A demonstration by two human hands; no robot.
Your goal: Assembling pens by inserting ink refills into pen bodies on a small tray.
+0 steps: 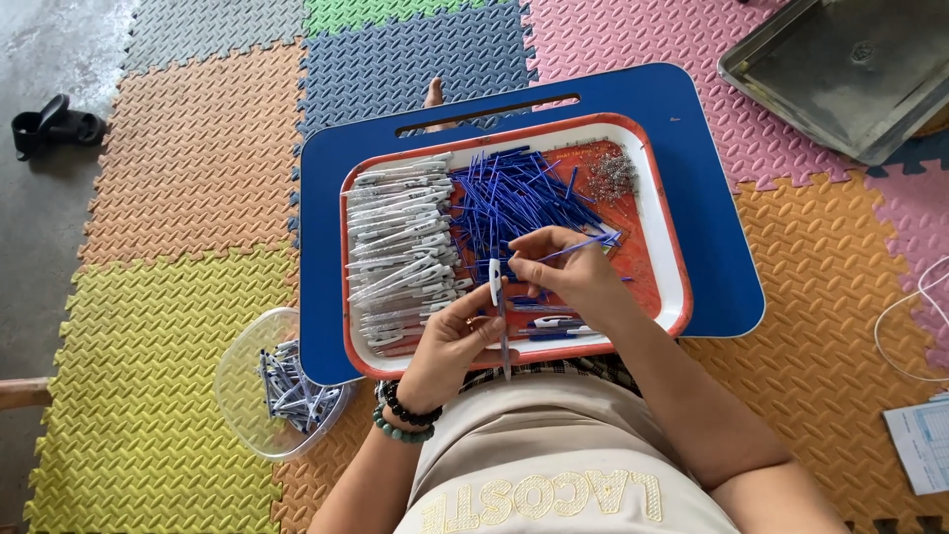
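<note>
1. Pen barrel, white and slim, is held upright over the near part of the tray, pinched in the fingers of the left hand.
2. A thin blue refill is gripped between the fingertips of the right hand, its tip kept near the barrel's top.
3. The tray, white with an orange rim, is set on a blue lap bench; a bare blue margin is left all round it.
4. Open foam floor mat is seen to the left and right of the bench.
5. Both wrists are bent inward above the lap, and beaded bracelets are worn on the left one.
6. White barrels are stacked on the tray's left, loose blue refills are heaped in the middle, and small metal springs are piled at the far right corner.
7. A clear plastic tub of finished pens is placed at the bench's near left corner, and a metal tray lies far right.
</note>
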